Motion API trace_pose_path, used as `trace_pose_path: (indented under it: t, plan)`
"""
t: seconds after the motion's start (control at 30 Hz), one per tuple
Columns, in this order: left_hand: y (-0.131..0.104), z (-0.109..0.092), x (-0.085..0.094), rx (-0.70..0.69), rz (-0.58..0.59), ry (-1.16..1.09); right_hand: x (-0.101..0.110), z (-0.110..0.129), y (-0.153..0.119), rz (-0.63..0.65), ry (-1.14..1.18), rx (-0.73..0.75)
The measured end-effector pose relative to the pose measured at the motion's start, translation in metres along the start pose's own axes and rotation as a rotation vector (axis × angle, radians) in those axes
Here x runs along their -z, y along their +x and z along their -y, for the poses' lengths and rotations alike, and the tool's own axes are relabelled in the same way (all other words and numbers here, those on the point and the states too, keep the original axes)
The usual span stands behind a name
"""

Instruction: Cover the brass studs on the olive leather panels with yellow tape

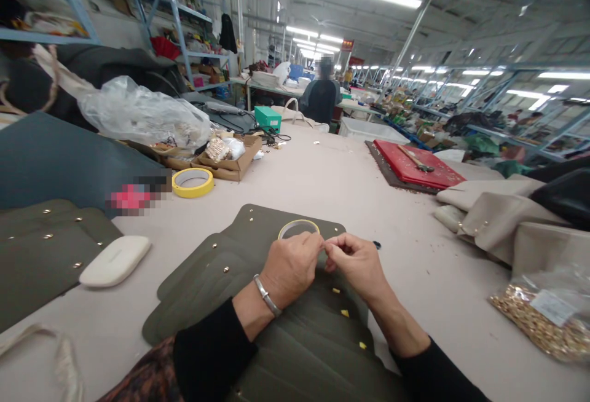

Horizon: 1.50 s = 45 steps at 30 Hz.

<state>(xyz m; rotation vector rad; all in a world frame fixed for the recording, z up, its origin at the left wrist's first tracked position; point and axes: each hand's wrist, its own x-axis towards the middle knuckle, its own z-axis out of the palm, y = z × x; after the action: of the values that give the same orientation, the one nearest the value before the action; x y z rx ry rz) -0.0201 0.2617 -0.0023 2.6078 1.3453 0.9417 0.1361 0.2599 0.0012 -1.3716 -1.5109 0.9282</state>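
Note:
My left hand (295, 264) is closed around the near side of a thin roll of yellow tape (298, 224). Fingertip to fingertip with it, my right hand (354, 262) is closed in a pinch; what lies between those fingers is too small to make out. Both hands are above a stack of olive-green, leather-like panels (203, 313) with small metal rivets. Small yellow tape pieces (345, 313) sit along the stack's right side.
A thicker yellow tape roll (192, 192) and a white rounded case (115, 260) are at left, near more olive panels (41, 248). Rivets fill a clear bag (548, 319) at right. Farther back, a hammer (415, 159) rests on a red board (396, 171). A person (321, 98) sits beyond.

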Motion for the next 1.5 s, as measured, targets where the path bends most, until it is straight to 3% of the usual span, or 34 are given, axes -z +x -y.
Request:
trace_pose_path:
  t: [0.1, 0.2, 0.33, 0.43, 0.63, 0.83, 1.03, 1.1, 1.2, 1.27, 1.33, 1.5]
  plan:
    - [-0.003, -0.004, 0.002, -0.033, -0.075, -0.014, -0.001, -0.006, 0.011, -0.061, 0.160, -0.130]
    - [-0.006, -0.007, 0.001, -0.075, -0.072, -0.028, 0.014, -0.024, 0.029, -0.185, 0.237, -0.251]
    - [-0.004, -0.004, -0.003, 0.009, 0.114, 0.103, 0.041, -0.049, 0.054, -0.094, 0.110, -0.320]
    - [-0.002, -0.003, -0.002, 0.048, 0.279, 0.181, 0.046, -0.057, 0.066, -0.002, -0.008, -0.341]
    - [0.000, -0.004, 0.004, 0.056, 0.377, 0.178, 0.037, -0.057, 0.078, 0.044, -0.248, -0.312]
    - [-0.002, -0.002, 0.001, 0.049, 0.338, 0.179, 0.032, -0.047, 0.083, 0.044, -0.493, -0.278]
    - [-0.004, 0.001, -0.003, 0.033, 0.304, 0.173, 0.035, -0.041, 0.092, 0.057, -0.586, -0.314]
    - [-0.004, 0.001, -0.003, 0.033, 0.305, 0.168, 0.041, -0.038, 0.093, 0.039, -0.659, -0.232]
    - [-0.004, 0.001, -0.003, 0.027, 0.301, 0.163, 0.049, -0.034, 0.087, 0.064, -0.795, 0.052]
    - [-0.004, 0.001, -0.003, 0.024, 0.290, 0.163, 0.049, -0.032, 0.082, 0.148, -0.864, 0.209]
    - [-0.004, 0.002, -0.004, 0.032, 0.283, 0.164, 0.044, -0.031, 0.079, 0.244, -0.951, 0.263]
    - [-0.004, 0.002, -0.004, 0.036, 0.295, 0.154, 0.032, -0.024, 0.090, 0.303, -1.067, -0.024]
